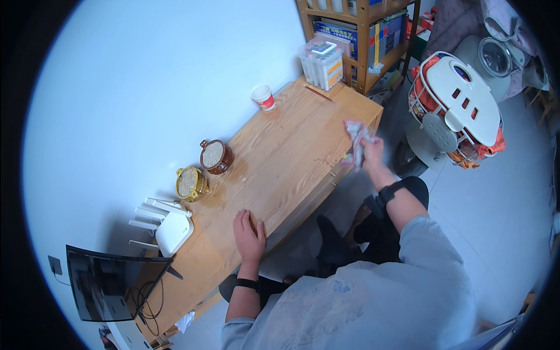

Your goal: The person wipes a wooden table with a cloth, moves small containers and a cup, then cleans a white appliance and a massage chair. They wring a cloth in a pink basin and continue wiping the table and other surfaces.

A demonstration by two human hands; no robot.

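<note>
My right hand (pixel 372 153) grips a crumpled, pale cloth with pink edging (pixel 357 136) just off the front right edge of the wooden desk (pixel 280 153). Part of the cloth hangs down past that edge. My left hand (pixel 250 236) rests palm down on the desktop near its front edge, holding nothing, with the thumb spread from the fingers. Along the wall side stand a brown pot (pixel 218 164) and a gold-coloured pot (pixel 194 189), both filled with a pale grainy material. Farther right is a red and white paper cup (pixel 265 101).
A white router (pixel 175 232) with several antennas and a black monitor (pixel 114 284) with loose cables occupy the left end. A clear box of markers (pixel 322 70) and a pencil (pixel 318 93) lie toward the bookshelf (pixel 362 48). A lidded basket (pixel 466 98) stands right of the desk.
</note>
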